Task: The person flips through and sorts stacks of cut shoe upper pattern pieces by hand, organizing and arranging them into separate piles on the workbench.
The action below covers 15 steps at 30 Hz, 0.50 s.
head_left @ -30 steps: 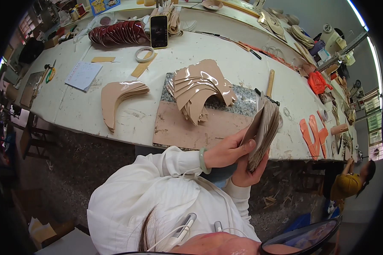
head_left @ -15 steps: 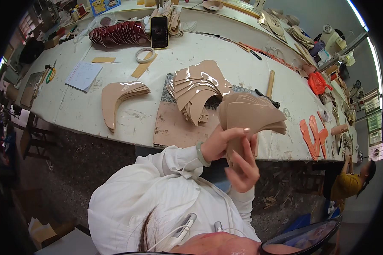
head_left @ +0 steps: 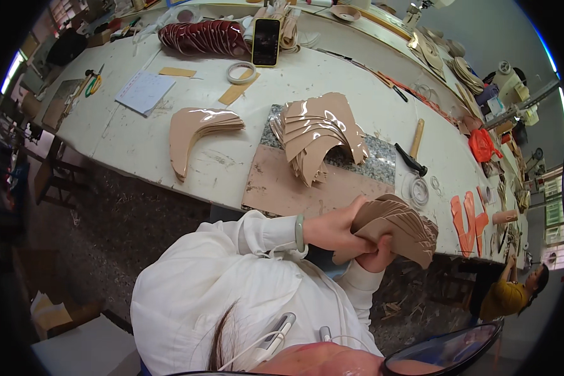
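Observation:
Both hands grip a stack of beige, curved leather-like pieces [head_left: 400, 227] over the table's front edge. My left hand [head_left: 337, 227], with a pale green bangle at the wrist, closes on the stack's left side. From below, my right hand [head_left: 378, 253] holds it with the thumb pressed on the pieces; its other fingers are mostly hidden. A fanned pile of glossy beige pieces [head_left: 319, 128] lies on a speckled stone slab [head_left: 377, 164] and a brownish board [head_left: 282, 182]. To its left rests a smaller curved stack of similar pieces [head_left: 188, 135].
A hammer [head_left: 413, 150] and clear tape rolls [head_left: 417, 191] lie right of the slab. Farther back are a phone [head_left: 266, 41], white tape [head_left: 241, 73], maroon stacked pieces [head_left: 200, 39] and paper [head_left: 144, 92]. Orange templates [head_left: 464, 222] lie right, near a person in yellow [head_left: 511, 294].
The held stack has come down and nearer, and tipped over so its fanned edges point right and downward. My right hand's fingers, spread before, now close on it. The view has shifted slightly.

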Motion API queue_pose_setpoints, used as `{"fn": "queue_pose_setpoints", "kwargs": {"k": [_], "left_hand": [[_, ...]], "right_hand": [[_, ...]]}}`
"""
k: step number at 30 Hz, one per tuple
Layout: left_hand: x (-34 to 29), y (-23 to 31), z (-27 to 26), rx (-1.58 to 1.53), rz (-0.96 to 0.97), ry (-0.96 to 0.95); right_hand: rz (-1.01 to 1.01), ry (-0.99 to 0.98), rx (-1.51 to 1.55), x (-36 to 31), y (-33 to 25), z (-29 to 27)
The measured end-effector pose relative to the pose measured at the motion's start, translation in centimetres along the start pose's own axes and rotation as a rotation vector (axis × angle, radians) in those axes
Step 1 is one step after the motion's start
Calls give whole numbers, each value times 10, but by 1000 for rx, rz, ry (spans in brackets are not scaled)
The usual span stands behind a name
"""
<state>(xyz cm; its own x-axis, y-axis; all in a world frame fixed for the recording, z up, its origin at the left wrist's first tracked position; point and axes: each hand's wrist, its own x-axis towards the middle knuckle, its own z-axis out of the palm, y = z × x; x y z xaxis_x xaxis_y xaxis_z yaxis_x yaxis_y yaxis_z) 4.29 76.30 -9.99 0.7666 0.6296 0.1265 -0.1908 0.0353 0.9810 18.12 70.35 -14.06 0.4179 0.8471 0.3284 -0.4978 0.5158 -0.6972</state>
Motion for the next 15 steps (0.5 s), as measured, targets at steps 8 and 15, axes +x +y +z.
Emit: {"fn": "queue_pose_setpoints", "kwargs": {"k": [8, 15], "left_hand": [[-62, 18, -51, -276, 318, 608], [-235, 56, -268, -40, 264, 1408]], "right_hand": [[182, -388, -317, 33, 15, 81], [159, -404, -963, 186, 34, 45]]}}
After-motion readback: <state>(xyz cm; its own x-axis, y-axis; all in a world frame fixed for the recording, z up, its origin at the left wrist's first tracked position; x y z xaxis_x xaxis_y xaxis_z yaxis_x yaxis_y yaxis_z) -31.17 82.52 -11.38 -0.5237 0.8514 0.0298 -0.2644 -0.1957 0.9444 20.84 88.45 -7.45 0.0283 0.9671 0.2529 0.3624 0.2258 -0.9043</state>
